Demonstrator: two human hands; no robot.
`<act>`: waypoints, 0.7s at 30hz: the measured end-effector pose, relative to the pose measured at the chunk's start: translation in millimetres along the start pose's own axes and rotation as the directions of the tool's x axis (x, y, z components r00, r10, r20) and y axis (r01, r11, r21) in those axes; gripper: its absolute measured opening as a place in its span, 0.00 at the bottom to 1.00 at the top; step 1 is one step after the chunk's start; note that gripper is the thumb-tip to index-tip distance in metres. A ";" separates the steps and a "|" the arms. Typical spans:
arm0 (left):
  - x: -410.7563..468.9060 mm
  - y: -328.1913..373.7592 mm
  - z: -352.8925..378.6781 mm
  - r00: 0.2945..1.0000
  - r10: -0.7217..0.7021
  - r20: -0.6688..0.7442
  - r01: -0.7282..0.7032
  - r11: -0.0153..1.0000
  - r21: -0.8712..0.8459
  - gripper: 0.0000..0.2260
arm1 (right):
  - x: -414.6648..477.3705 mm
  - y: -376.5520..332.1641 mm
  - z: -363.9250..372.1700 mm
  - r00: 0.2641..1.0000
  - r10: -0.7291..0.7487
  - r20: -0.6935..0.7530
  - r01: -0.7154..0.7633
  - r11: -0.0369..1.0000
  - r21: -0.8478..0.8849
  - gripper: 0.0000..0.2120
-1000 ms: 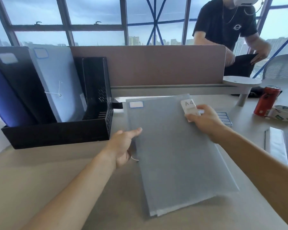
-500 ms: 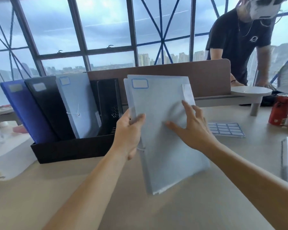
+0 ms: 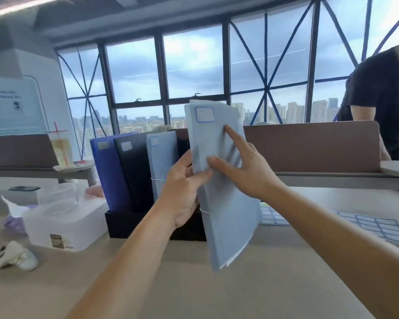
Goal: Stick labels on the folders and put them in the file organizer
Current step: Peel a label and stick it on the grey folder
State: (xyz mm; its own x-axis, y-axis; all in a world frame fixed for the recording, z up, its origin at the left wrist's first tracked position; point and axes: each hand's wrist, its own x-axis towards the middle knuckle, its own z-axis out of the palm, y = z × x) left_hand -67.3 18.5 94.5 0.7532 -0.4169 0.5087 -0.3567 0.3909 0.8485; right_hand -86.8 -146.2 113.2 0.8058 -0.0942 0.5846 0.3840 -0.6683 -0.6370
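Note:
A translucent grey-blue folder (image 3: 226, 217) with a blue-edged white label (image 3: 204, 114) at its top stands almost upright in the air, just right of the black file organizer (image 3: 129, 224). My left hand (image 3: 182, 192) grips its left edge, thumb on the front. My right hand (image 3: 242, 164) presses straight fingers flat against its front face. In the organizer stand a dark blue folder (image 3: 108, 173), a black folder (image 3: 134, 171) and a light blue folder (image 3: 161, 162), each labelled. The folder in my hands hides the organizer's right slot.
Label sheets (image 3: 373, 226) lie on the desk to the right. A white lidded box (image 3: 62, 224) and a small white object (image 3: 16, 256) sit at the left, an iced drink (image 3: 61, 148) behind. A brown divider (image 3: 309, 146) runs across; a person in black (image 3: 382, 107) stands beyond it.
The folder has come up off the desk to nearly upright and moved left toward the organizer. My left hand has taken its edge; the camera has tilted up.

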 end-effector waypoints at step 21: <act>58.4 32.6 -129.6 0.823 0.382 -0.421 -0.260 0.912 0.317 0.25 | 141.9 -87.8 114.8 0.968 -0.202 0.147 0.133 0.916 0.380 0.35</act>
State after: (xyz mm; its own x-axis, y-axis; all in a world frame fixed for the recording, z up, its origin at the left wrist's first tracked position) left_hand 36.7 113.2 132.9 0.7164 0.1519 0.6809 -0.6968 0.2047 0.6875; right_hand 45.5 -16.2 194.4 0.7690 0.1525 0.6208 0.6301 -0.3444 -0.6959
